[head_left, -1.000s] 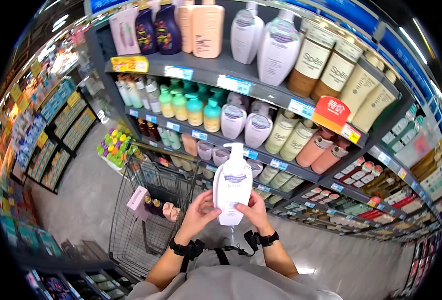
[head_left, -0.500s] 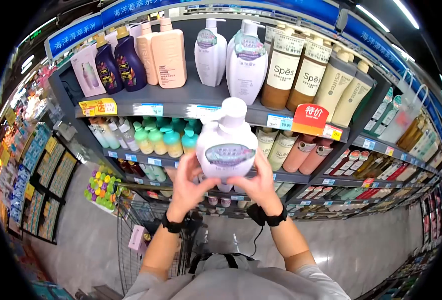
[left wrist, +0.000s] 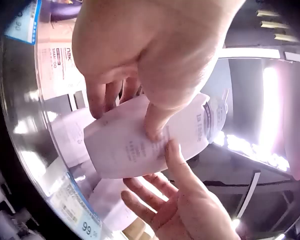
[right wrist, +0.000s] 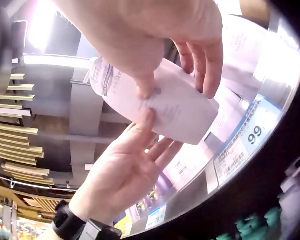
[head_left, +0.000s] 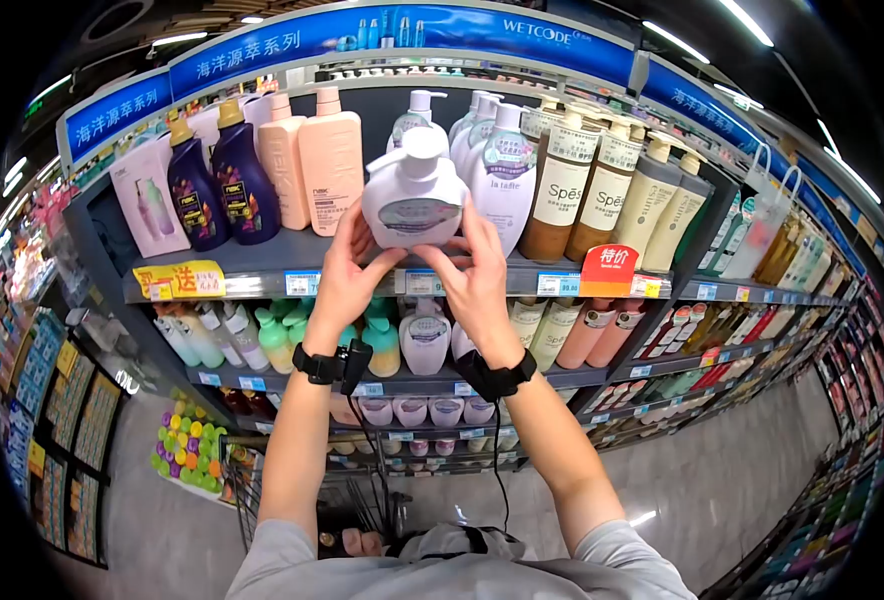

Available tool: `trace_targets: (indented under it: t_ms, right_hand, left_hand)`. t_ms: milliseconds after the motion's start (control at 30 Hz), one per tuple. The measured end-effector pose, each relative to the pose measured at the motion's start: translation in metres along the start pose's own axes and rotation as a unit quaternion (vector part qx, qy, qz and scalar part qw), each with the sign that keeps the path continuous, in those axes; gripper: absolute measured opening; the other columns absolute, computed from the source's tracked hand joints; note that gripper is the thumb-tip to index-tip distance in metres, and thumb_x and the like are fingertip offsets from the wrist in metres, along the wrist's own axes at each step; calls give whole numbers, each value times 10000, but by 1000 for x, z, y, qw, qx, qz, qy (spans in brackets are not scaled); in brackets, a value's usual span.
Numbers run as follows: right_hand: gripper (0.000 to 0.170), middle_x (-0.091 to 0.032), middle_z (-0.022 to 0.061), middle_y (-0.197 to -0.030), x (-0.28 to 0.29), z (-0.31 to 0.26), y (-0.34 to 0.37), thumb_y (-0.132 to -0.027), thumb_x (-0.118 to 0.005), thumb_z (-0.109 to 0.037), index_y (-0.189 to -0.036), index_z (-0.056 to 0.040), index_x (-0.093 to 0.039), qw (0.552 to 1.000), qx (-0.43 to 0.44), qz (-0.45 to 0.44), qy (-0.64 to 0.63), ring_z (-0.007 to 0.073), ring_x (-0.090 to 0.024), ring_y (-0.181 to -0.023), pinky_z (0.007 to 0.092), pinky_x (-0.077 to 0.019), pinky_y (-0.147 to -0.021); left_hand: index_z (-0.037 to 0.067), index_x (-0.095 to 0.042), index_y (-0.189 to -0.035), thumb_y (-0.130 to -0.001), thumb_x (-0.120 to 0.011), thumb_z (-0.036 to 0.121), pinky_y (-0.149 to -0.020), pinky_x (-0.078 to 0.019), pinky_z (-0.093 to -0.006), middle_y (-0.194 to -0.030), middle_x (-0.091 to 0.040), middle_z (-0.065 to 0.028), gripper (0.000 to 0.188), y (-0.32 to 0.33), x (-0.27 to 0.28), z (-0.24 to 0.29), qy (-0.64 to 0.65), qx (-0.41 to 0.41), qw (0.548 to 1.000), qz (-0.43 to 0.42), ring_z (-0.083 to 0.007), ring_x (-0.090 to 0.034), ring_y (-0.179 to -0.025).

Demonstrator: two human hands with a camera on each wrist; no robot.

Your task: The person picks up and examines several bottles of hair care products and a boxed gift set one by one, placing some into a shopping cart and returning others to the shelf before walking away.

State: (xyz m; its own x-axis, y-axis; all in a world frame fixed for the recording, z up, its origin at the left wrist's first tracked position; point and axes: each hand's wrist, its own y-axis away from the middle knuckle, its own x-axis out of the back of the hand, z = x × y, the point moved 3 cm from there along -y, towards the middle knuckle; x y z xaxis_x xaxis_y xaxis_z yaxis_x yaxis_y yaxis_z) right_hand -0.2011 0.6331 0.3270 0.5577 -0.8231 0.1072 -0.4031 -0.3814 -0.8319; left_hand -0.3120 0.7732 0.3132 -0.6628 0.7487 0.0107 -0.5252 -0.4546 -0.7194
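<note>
A pale lilac pump bottle (head_left: pixel 417 205) with a white pump head is held between both hands at the top shelf (head_left: pixel 262 260). My left hand (head_left: pixel 352 275) grips one side, and my right hand (head_left: pixel 474 275) grips the other. Both thumbs press its front below the "la taste"-like lettering, as the left wrist view shows on the bottle (left wrist: pixel 125 145). From the right wrist view, the fingers wrap behind the bottle (right wrist: pixel 190 107). Matching lilac bottles (head_left: pixel 507 185) stand just behind and to the right of it.
Peach bottles (head_left: pixel 330 165) and dark purple bottles (head_left: pixel 247 180) stand to the left on the shelf, brown-and-white Spēs bottles (head_left: pixel 559 185) to the right. A red special-price sign (head_left: pixel 612 265) sticks out from the shelf edge. A shopping cart (head_left: pixel 247 495) is partly visible below.
Both hands have lifted the lilac bottle from low before the body up and forward to the top shelf. The head view has tilted up, and the cart has mostly dropped out of sight.
</note>
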Motion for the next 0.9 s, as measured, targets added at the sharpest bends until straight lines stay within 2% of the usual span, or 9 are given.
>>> trace_targets:
  t_ms: [200,400,500,567,667,733,833,867,900]
  right_hand:
    - [759,-571,158,-1091,-12,15,-9,-861,-743,-172,-1496,-25,-353,998,-19,26,48,232,-630,-853,318,-551,-685]
    - [673,-622,244,-982,-23,30,6,-882,-611,-40,-1484,35,-320,994,-28,25,103,380,-610,-792,409,-500,-741]
    - [692,-627,246,-998,-26,29,8,-875,-618,-50,-1481,66,-304,990,-15,13,139,379,-612,-822,412,-490,-778]
    - [718,-642,236,-966,-29,33,10,-872,-664,-72,-1483,59,-311,985,-13,13,173,336,-639,-882,379,-504,-801]
    - [734,-605,271,-1128,-33,38,14,-847,-656,-98,-1453,121,-304,982,22,16,189,431,-545,-1049,469,-428,-936]
    - [737,-599,280,-1144,-33,39,15,-847,-660,-102,-1449,127,-303,979,40,19,200,435,-546,-1049,468,-429,-936]
    - [741,-534,318,-1271,-31,38,20,-852,-670,-121,-1440,136,-301,979,60,1,193,455,-525,-1126,467,-421,-964]
    - [722,-512,307,-1316,-29,38,26,-853,-671,-119,-1436,125,-323,978,73,-4,195,444,-515,-1164,462,-411,-984]
    - [703,-490,296,-1361,-27,38,26,-853,-671,-117,-1432,113,-344,976,91,-8,196,434,-505,-1202,457,-402,-1003]
  left_hand:
    - [-12,-357,-1432,-869,-702,28,-1041,-452,-373,-1336,-529,-169,661,-20,2,-24,-11,-18,1000,-24,-236,-554,-1220]
    - [-45,-355,-1447,-889,-690,46,-1007,-497,-370,-1344,-521,-167,657,-22,0,-28,-90,-3,996,-10,-228,-535,-1231]
    - [-38,-332,-1470,-899,-686,76,-953,-543,-368,-1340,-531,-184,682,-25,-2,-26,-103,10,995,-10,-233,-552,-1211]
    - [-42,-366,-1441,-886,-719,159,-922,-553,-384,-1245,-599,-212,688,-26,-3,-23,-131,14,991,10,-244,-635,-1091]
    - [-49,-376,-1435,-895,-709,240,-858,-548,-389,-1171,-631,-264,697,-28,-1,-35,-195,-5,981,14,-326,-663,-1051]
    - [-53,-377,-1435,-899,-696,305,-795,-532,-405,-1124,-635,-310,719,-30,-1,-38,-232,-44,972,15,-404,-657,-1032]
    - [-70,-347,-1438,-902,-689,293,-765,-543,-406,-1044,-660,-290,733,-26,-4,-30,-200,-5,980,17,-386,-694,-921]
    - [-55,-355,-1444,-896,-691,267,-881,-513,-423,-1161,-617,-296,719,-26,-4,-34,-191,8,981,13,-396,-642,-1068]
    - [-55,-355,-1444,-896,-691,267,-881,-513,-423,-1161,-617,-296,719,-21,-5,-32,-196,12,980,18,-396,-642,-1068]
